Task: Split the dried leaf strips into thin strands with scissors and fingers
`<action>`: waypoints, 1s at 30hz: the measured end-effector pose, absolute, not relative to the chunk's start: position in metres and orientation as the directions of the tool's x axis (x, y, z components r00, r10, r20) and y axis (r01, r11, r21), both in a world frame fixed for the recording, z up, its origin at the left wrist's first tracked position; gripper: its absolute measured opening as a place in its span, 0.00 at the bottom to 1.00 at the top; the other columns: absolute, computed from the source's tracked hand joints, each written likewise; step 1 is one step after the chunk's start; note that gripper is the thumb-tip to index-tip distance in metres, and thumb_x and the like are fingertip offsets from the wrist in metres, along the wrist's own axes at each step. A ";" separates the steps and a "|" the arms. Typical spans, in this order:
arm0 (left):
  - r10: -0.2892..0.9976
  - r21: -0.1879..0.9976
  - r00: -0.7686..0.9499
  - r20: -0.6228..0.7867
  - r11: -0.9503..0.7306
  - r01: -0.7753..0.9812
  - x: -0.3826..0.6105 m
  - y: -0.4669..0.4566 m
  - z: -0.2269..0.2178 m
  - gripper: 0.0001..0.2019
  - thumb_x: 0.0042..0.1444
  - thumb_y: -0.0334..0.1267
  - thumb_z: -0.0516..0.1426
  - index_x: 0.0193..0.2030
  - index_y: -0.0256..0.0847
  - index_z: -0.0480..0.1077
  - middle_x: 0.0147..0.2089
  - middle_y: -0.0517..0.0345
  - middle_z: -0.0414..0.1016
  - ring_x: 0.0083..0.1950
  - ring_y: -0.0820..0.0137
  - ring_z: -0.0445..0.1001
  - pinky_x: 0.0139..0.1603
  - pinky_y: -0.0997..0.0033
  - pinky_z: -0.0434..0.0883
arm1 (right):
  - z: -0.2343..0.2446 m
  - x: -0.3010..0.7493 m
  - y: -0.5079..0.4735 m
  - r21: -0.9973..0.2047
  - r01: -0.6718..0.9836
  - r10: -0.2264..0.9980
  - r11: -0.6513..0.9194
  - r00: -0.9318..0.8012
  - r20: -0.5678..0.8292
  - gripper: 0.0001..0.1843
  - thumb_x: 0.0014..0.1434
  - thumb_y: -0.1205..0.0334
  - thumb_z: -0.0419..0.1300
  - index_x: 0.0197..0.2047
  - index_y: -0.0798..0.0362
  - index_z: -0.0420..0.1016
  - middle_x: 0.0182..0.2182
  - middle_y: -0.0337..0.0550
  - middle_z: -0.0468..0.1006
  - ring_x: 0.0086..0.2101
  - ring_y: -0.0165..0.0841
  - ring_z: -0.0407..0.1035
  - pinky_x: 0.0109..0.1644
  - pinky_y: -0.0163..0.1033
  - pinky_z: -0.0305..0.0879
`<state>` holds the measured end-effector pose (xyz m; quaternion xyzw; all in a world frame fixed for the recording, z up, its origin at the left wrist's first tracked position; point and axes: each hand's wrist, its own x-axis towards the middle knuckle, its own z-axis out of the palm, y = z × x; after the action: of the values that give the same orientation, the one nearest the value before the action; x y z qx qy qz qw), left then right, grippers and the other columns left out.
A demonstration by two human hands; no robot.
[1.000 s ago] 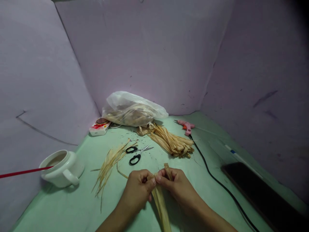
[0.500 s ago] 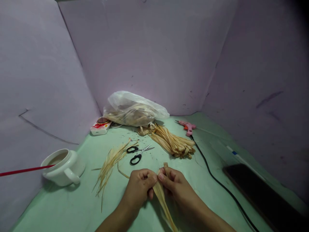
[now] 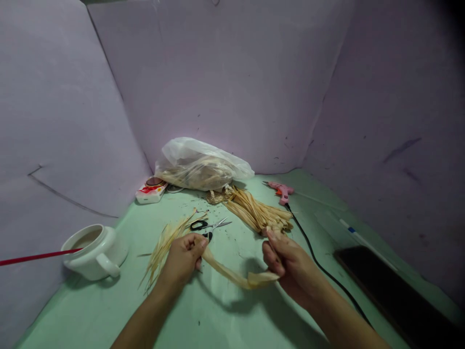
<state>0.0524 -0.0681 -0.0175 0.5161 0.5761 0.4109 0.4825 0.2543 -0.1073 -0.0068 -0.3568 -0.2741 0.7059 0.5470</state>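
The left hand (image 3: 183, 256) pinches the dried-leaf strip (image 3: 232, 276); the right hand (image 3: 290, 261) grasps it farther along. Light, even tension should best straighten its sag without tearing.

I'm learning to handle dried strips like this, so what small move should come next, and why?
I'd probably ease the left hand and right hand slightly farther apart. The pale dried strip sags in a curve between them and looks folded near the right hand, so a gentle stretch should straighten it.
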 end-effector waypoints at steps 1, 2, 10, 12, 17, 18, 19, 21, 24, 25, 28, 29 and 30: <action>0.992 0.971 -0.010 -0.129 0.128 0.203 0.045 -0.064 -0.019 0.15 0.38 0.48 0.59 0.23 0.35 0.67 0.10 0.68 0.56 0.12 0.81 0.52 0.14 0.82 0.48 | -0.003 0.262 -0.108 -0.767 -0.583 0.962 -0.267 -0.205 -0.180 0.17 0.51 0.54 0.58 0.20 0.54 0.59 0.09 0.28 0.58 0.09 0.17 0.43 0.12 0.24 0.52; 0.991 0.971 -0.025 -0.129 0.132 0.199 0.039 -0.060 -0.019 0.15 0.38 0.47 0.59 0.24 0.34 0.68 0.10 0.68 0.56 0.12 0.81 0.52 0.13 0.82 0.48 | 0.000 0.270 -0.108 -0.757 -0.583 0.949 -0.293 -0.274 -0.156 0.14 0.51 0.55 0.58 0.22 0.53 0.60 0.08 0.26 0.57 0.09 0.17 0.40 0.11 0.24 0.51; 0.978 0.976 0.021 -0.210 0.208 0.070 0.010 -0.051 -0.009 0.15 0.36 0.45 0.62 0.25 0.34 0.67 0.15 0.68 0.58 0.14 0.84 0.53 0.12 0.84 0.47 | 0.005 0.316 -0.113 -0.597 -0.753 0.896 -0.278 -0.428 0.122 0.08 0.52 0.56 0.56 0.29 0.49 0.60 0.03 0.16 0.44 0.04 0.15 0.28 0.08 0.18 0.37; 0.956 0.967 0.149 -0.251 0.240 0.088 0.018 -0.058 -0.007 0.16 0.37 0.45 0.62 0.29 0.34 0.68 0.17 0.67 0.59 0.14 0.83 0.55 0.12 0.84 0.49 | 0.006 0.306 -0.111 -0.649 -0.699 0.922 -0.302 -0.388 -0.012 0.11 0.49 0.55 0.59 0.31 0.49 0.62 0.08 0.19 0.49 0.07 0.15 0.31 0.09 0.19 0.42; 0.860 0.957 0.421 -0.289 0.248 0.150 0.058 -0.085 -0.012 0.22 0.40 0.39 0.60 0.44 0.33 0.67 0.21 0.65 0.62 0.18 0.79 0.62 0.16 0.81 0.57 | -0.013 0.251 -0.111 -0.836 -0.387 0.915 -0.389 -0.269 -0.301 0.18 0.39 0.57 0.66 0.28 0.52 0.61 0.12 0.24 0.54 0.12 0.17 0.43 0.11 0.24 0.43; 0.852 0.959 0.440 -0.283 0.239 0.155 0.066 -0.090 -0.013 0.24 0.40 0.38 0.60 0.46 0.32 0.66 0.20 0.65 0.62 0.17 0.80 0.61 0.17 0.80 0.57 | -0.018 0.241 -0.112 -0.854 -0.314 0.904 -0.414 -0.254 -0.344 0.19 0.37 0.57 0.67 0.29 0.53 0.62 0.12 0.25 0.57 0.12 0.18 0.46 0.12 0.25 0.42; 0.853 0.959 0.441 -0.280 0.231 0.161 0.073 -0.095 -0.015 0.25 0.40 0.37 0.59 0.48 0.30 0.64 0.19 0.66 0.61 0.17 0.80 0.60 0.17 0.80 0.57 | -0.022 0.233 -0.114 -0.858 -0.298 0.901 -0.419 -0.258 -0.350 0.21 0.34 0.57 0.68 0.30 0.54 0.64 0.14 0.28 0.61 0.13 0.19 0.52 0.14 0.25 0.45; 0.871 0.958 0.405 -0.279 0.222 0.182 0.082 -0.101 -0.018 0.27 0.40 0.34 0.58 0.50 0.30 0.62 0.17 0.68 0.60 0.15 0.80 0.59 0.17 0.80 0.57 | -0.027 0.223 -0.118 -0.870 -0.307 0.905 -0.385 -0.308 -0.292 0.20 0.34 0.58 0.68 0.29 0.57 0.66 0.19 0.35 0.69 0.19 0.24 0.62 0.21 0.29 0.55; 0.901 0.957 0.337 -0.272 0.215 0.197 0.086 -0.104 -0.023 0.28 0.39 0.30 0.57 0.51 0.32 0.60 0.17 0.69 0.62 0.15 0.79 0.61 0.16 0.79 0.58 | -0.028 0.219 -0.121 -0.914 -0.246 0.925 -0.322 -0.288 -0.248 0.15 0.37 0.58 0.67 0.23 0.58 0.67 0.19 0.37 0.70 0.21 0.25 0.62 0.27 0.32 0.56; 0.904 0.957 0.330 -0.273 0.220 0.187 0.086 -0.104 -0.024 0.28 0.38 0.30 0.57 0.50 0.33 0.61 0.17 0.69 0.62 0.14 0.79 0.61 0.16 0.80 0.58 | -0.028 0.219 -0.121 -0.926 -0.209 0.932 -0.313 -0.255 -0.257 0.14 0.37 0.58 0.66 0.21 0.58 0.67 0.17 0.36 0.68 0.19 0.24 0.59 0.25 0.31 0.54; 0.897 0.952 0.323 -0.303 0.270 0.142 0.084 -0.101 -0.024 0.21 0.35 0.32 0.58 0.41 0.33 0.65 0.16 0.69 0.62 0.14 0.78 0.61 0.14 0.80 0.56 | -0.030 0.222 -0.118 -0.937 -0.172 0.944 -0.305 -0.184 -0.274 0.13 0.41 0.57 0.64 0.21 0.57 0.66 0.13 0.32 0.61 0.16 0.21 0.52 0.21 0.30 0.47; 0.896 0.948 0.311 -0.316 0.288 0.135 0.084 -0.100 -0.024 0.17 0.35 0.34 0.59 0.35 0.33 0.66 0.15 0.68 0.61 0.14 0.79 0.60 0.13 0.80 0.55 | -0.031 0.223 -0.117 -0.937 -0.178 0.948 -0.300 -0.163 -0.273 0.13 0.42 0.56 0.63 0.21 0.57 0.66 0.13 0.31 0.60 0.16 0.21 0.50 0.21 0.30 0.45; 0.899 0.945 0.292 -0.325 0.298 0.134 0.084 -0.099 -0.023 0.13 0.35 0.37 0.59 0.30 0.34 0.66 0.14 0.68 0.60 0.13 0.79 0.59 0.12 0.80 0.54 | -0.032 0.223 -0.116 -0.939 -0.177 0.952 -0.295 -0.141 -0.273 0.14 0.42 0.56 0.63 0.22 0.57 0.66 0.13 0.30 0.59 0.16 0.21 0.49 0.20 0.30 0.43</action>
<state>0.0836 -0.0993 -0.0234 0.5069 0.5098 0.3066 0.6238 0.2234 -0.1165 -0.0317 -0.4858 -0.3986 0.6415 0.4399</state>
